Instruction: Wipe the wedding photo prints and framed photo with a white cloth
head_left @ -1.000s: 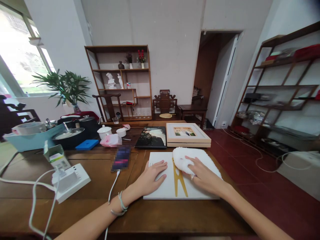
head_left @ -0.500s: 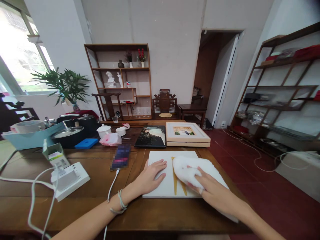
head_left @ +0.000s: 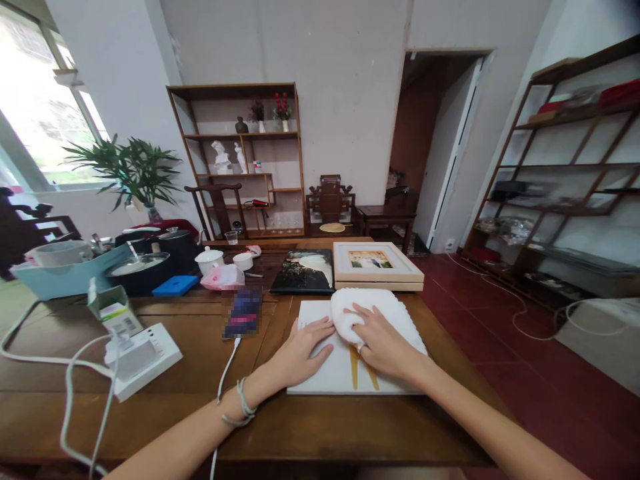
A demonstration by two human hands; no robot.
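Observation:
A flat white board [head_left: 325, 377] with yellow-gold tapering stripes [head_left: 355, 369] lies on the wooden table near its front edge. My left hand [head_left: 310, 347] rests flat on the board's left part, fingers stretched out and holding nothing. A bunched white cloth [head_left: 385, 303] covers the board's upper right. My right hand [head_left: 383, 337] grips it from above, fingers pressed into the folds against the board. The cloth and hand hide the top of the stripes. The left fingertips come close to the cloth's left edge.
Behind the board lie a black picture panel [head_left: 303, 271] and a light-framed picture [head_left: 379, 267]. A phone [head_left: 243, 313] on a white cable lies to the left, with a power strip [head_left: 147, 360] and a small open box [head_left: 113, 310] farther left. Pots, cups and a blue bin [head_left: 70, 277] stand behind.
My right hand has moved the white cloth up and to the left over the board, nearer my left hand. My left hand has stayed in place.

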